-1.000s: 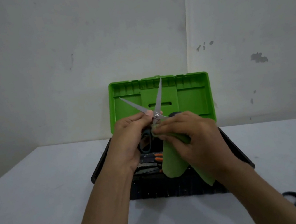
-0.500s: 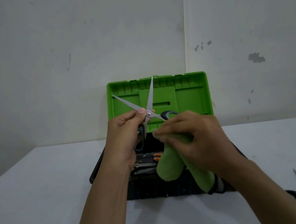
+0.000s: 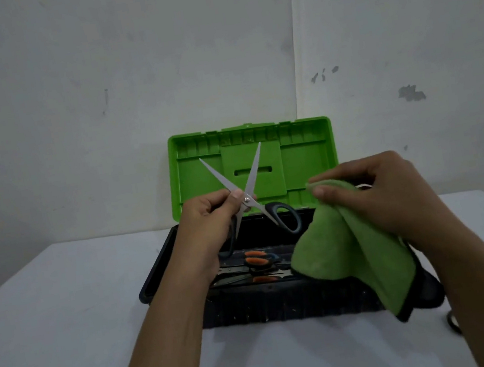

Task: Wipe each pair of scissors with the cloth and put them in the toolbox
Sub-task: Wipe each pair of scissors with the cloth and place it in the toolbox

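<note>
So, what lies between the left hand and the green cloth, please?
Head view: only the free dark handle loop of the steel scissors the left hand holds, clear of the green cloth.

A white table (image 3: 50,324) carries 1 open toolbox (image 3: 285,303), its black base resting flat and green lid upright.

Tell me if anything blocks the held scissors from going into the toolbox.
Nothing visible blocks them. The lid is up, the scissors in the left hand are over the open toolbox; the cloth drapes only over its right part.
</note>
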`<state>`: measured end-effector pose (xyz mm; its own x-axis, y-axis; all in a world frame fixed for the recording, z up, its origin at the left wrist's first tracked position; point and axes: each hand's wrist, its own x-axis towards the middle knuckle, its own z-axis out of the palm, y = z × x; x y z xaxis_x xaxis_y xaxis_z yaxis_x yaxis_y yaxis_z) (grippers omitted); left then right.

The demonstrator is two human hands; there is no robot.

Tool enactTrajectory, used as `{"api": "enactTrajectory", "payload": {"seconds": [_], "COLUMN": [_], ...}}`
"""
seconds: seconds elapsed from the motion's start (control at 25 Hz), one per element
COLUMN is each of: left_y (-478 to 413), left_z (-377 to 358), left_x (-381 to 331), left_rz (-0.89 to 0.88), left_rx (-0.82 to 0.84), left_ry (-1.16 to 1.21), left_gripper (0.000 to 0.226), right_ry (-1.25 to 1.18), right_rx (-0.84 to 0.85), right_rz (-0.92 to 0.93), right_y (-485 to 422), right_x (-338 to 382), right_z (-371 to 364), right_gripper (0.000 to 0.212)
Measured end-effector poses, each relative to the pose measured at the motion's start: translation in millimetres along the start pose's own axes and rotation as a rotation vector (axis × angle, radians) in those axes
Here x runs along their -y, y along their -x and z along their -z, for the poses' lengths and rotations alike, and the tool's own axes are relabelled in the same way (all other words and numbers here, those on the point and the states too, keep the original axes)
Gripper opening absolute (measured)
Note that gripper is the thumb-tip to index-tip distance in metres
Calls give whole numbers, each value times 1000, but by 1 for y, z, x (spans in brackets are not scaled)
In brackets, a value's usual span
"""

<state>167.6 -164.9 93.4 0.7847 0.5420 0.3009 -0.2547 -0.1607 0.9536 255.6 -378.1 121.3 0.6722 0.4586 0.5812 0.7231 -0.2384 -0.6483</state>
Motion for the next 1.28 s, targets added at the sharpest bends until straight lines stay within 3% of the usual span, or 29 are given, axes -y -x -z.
{"api": "enactTrajectory", "payload": {"seconds": [0.08,0.24,0.56,0.88,1.08,1.28], "left_y": [2,6,10,14,8,-15], "left_z": [1,-2,-7,-10,-12,-19], "left_x": [-5,-15,-19,-19,-13,10], "left_rz": [10,39,52,145,126,-62], "left_rx": [13,-6,-23,263,310,330], "left_ry": [25,121,251,401,153,-416], "left_gripper": [22,21,22,23,16,2], "right_ry": [-115,-229,-344,-229,29,230], "right_rx": [-13,153,219,228,296,306], "right_rz": [-94,-164,-182,-164,28,214], "right_y": [-1,1,7,24,57,113], "right_x": [-5,-2,9,7,8,-21], "right_z": [-1,-22,-56,-43,19,10], "right_gripper": [18,28,13,14,11,23]}}
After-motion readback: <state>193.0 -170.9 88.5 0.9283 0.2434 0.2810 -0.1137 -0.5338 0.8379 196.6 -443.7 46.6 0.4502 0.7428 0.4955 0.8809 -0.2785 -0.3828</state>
